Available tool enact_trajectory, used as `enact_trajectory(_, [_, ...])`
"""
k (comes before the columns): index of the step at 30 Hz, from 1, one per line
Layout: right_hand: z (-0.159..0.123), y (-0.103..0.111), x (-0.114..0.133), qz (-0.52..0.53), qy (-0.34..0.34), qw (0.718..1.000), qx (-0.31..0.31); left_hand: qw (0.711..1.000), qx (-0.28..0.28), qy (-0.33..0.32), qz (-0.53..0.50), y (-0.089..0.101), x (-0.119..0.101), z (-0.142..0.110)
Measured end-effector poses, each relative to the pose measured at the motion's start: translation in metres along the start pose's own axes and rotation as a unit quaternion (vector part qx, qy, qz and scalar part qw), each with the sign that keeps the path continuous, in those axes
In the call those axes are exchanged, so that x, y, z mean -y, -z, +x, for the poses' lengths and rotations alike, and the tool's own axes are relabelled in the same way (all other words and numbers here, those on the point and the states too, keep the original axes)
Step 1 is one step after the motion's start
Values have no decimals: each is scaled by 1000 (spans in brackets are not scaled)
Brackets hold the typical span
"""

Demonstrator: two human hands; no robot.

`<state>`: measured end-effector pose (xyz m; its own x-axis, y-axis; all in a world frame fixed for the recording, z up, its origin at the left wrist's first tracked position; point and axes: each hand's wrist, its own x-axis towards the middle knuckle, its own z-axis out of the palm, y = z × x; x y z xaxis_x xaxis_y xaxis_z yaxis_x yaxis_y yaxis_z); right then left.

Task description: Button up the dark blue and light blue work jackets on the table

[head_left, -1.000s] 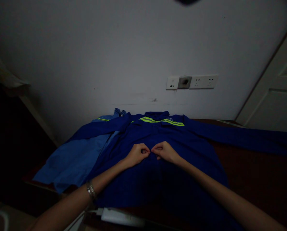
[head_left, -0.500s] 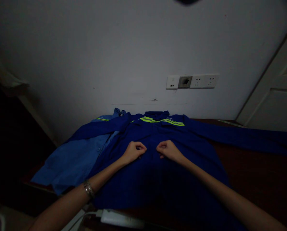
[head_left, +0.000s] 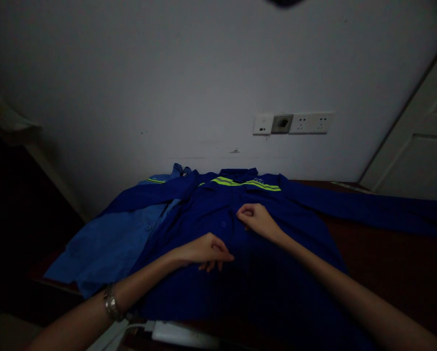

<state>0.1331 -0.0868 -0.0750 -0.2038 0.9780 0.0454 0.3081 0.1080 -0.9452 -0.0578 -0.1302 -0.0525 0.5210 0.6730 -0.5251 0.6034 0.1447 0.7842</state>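
Note:
A dark blue work jacket [head_left: 200,214] with yellow-green stripes lies spread on the table, collar toward the wall. My right hand [head_left: 257,219] pinches the jacket's front edge below the chest stripe. My left hand [head_left: 209,251] is lower on the front, index finger stretched out and the other fingers loosely bent and apart, with nothing visible in it. Between the hands a small button [head_left: 223,224] shows on the cloth. The jacket's lower part is lost in shadow.
A lighter blue shirt [head_left: 112,243] lies at the left, partly under the jacket's sleeve. The dark red table [head_left: 387,258] extends right. A white power strip [head_left: 182,335] sits at the near edge. Wall sockets [head_left: 311,123] are behind, and a white door [head_left: 419,146] stands right.
My left hand has moved down and toward me, its fingers loosened from a pinch. My right hand has risen slightly, still pinching. A button now shows between them.

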Motion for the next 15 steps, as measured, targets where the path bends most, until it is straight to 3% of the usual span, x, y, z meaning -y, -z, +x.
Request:
enact_trajectory(6, [-1,4,2,-104,48,993,12,991,-39,9,-131,-4,9,8])
enact_trajectory(11, [-26,6,22,-341,134,928,-62,984,-90,3,-155,-1,5,6])
enact_trajectory(15, [-38,-1,28,-329,124,934,62,978,-141,-17,-154,1,0,7])
